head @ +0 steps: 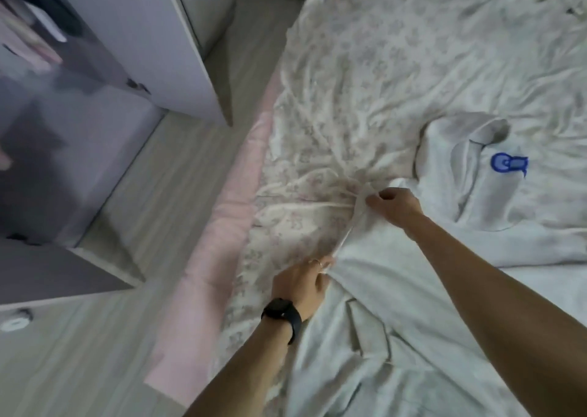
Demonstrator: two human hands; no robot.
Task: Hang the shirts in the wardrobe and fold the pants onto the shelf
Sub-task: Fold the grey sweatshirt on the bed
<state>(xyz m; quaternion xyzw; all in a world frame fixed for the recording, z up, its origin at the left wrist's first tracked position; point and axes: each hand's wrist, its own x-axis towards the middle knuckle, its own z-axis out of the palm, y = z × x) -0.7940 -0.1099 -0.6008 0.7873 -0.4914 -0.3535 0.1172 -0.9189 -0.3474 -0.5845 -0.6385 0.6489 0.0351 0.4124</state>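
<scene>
Item under handling: a pale garment (397,289) lying crumpled on the bed (365,83), at the near right of the head view. Its left edge is raised off the sheet and drawn into a taut line between the two grips. The rest of the cloth spreads rightward and toward the viewer, passing under the right forearm. Whether it is a shirt or pants cannot be told from this view.

Left grip (298,284): at the nearer end of the raised edge, fingers curled and pinching the cloth. A ring (317,261) shows on one finger and a black watch (282,313) on the wrist.

Right grip (394,207): at the farther end of the same edge, thumb and fingers clenched on a gathered corner of the cloth. The hand sits low, just above the sheet.

Second item: a pale sweatshirt (508,213) with a blue emblem (508,162) lies flat on the bed just beyond and to the right of the right grip, touched by neither hand.

Surroundings: the bed carries a wrinkled, faintly patterned sheet and has a pink edge (222,226) along its left side. Beyond it is a pale plank floor (143,178). The wardrobe (47,99) stands at the left with its door (178,51) swung open; its contents are blurred.
</scene>
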